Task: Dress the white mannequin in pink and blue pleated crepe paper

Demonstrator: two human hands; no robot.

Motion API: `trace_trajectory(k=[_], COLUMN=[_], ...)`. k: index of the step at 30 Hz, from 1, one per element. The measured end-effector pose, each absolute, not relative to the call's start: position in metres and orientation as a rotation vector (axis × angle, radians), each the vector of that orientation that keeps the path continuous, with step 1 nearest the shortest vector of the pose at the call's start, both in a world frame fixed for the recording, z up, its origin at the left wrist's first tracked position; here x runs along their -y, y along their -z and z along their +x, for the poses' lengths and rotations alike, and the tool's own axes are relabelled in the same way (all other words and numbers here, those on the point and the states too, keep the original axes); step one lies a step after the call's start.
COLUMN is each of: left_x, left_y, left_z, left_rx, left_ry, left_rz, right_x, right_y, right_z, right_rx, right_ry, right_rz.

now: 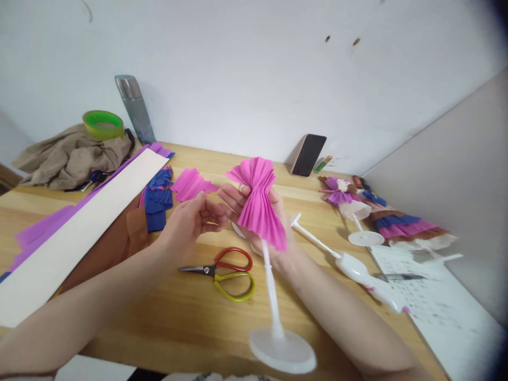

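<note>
A pale wooden desk with visible grain spans the view, its near edge partly hidden by the person. A long, flat cream board slants across its left side, cut off by the frame and covering part of a brown paper sheet. Both bare forearms reach in from the lower corners and converge mid-desk. The right hand, palm turned up, grasps a pleated, bright pink crepe-paper piece, raised over the desk and gathered at its waist; its fingers show left of the folds, while most of its palm is hidden. Below the paper a white plastic stand tilts toward the viewer; how its upper end meets the paper cannot be seen. The left hand is released, fingers loosely bent, just beside the right fingertips. Small scissors with red and yellow handles lie beneath. Writing on a white sheet at right is too blurred to read.
</note>
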State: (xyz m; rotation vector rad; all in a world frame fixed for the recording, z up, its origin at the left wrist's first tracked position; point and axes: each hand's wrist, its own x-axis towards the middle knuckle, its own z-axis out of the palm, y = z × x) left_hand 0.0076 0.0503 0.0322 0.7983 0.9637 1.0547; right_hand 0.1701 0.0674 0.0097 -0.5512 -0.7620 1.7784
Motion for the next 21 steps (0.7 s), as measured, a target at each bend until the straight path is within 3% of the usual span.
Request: trace_trajectory(k=[8, 21], left_x=[-0.044, -0.04], left_y=[-0.027, -0.025], left_z=[0.012, 0.016], left_rx=[-0.983, -1.034], left_ry=[-1.23, -1.102], left_rz=[1.061, 1.344], right_x=[-0.061, -0.049], right_y=[-0.004, 0.013], right_z=[0.157, 0.156], right_rx=[0.785, 1.066], right_ry=[-1.673, -1.38], right_rz=[-0.734, -0.824])
